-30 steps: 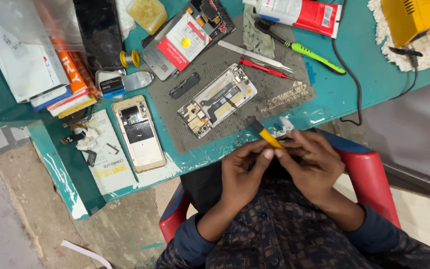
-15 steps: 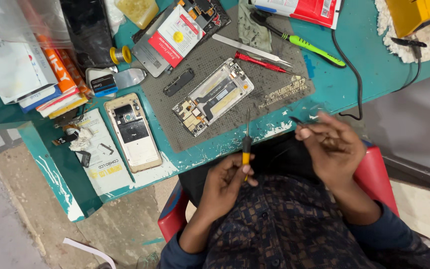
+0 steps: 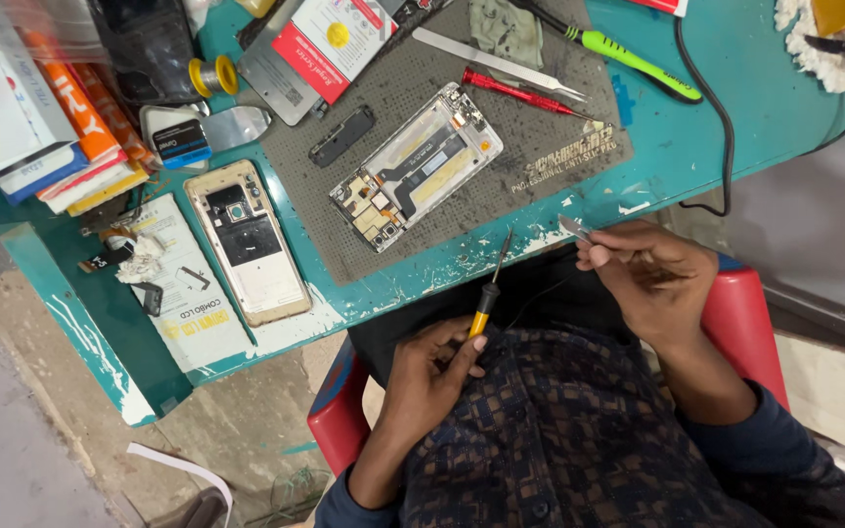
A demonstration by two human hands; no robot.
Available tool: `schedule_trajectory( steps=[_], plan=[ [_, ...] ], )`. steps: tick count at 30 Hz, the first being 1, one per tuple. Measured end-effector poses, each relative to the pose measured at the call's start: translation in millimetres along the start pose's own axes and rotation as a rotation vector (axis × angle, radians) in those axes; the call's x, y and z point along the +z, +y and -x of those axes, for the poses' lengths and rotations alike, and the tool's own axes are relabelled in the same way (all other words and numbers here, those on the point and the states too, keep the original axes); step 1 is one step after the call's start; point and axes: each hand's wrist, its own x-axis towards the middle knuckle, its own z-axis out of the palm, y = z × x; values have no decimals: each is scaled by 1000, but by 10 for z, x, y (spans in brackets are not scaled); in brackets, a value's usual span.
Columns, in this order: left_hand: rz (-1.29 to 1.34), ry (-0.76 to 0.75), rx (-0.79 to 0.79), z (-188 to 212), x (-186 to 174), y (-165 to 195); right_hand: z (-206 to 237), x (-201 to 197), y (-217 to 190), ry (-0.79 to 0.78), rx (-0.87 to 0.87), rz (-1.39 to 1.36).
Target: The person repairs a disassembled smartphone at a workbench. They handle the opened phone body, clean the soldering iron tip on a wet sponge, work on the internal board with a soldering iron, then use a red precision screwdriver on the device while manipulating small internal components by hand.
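Two hands work at the near edge of the teal table [image 3: 696, 127]. The left hand [image 3: 432, 376] grips a yellow-handled screwdriver [image 3: 487, 293], tip pointing far. The right hand [image 3: 652, 269] pinches a small metal piece [image 3: 573, 228]. The opened phone [image 3: 416, 166] lies on the grey mat [image 3: 550, 147].

Teal table [image 3: 696, 147]: grey mat [image 3: 501, 147], gold phone back [image 3: 246, 240], box stack [image 3: 41, 137].

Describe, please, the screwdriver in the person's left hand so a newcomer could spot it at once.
Start at the teal workbench and drop to its near edge, below the opened phone frame. The left hand holds a slim yellow-and-black-handled screwdriver. Unlike the red and green ones lying on the grey mat, it points upward, off the bench.
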Motion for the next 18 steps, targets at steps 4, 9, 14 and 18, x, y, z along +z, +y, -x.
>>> schedule_trajectory(
  steps=[4, 9, 14, 18],
  plan=[
    [-35, 37, -9, -18, -6, 48, -55, 84, -47, 34, 81, 88],
    [-191, 158, 86, -26, 13, 73, -150, 169, -238, -16, -38, 542],
    [-272, 228, 147, -28, 21, 90, -215, 234, -377, -57, -115, 638],
    [-232, 181, 95, -22, -13, 116, -250, 284, -362, -91, -122, 643]
  ],
)
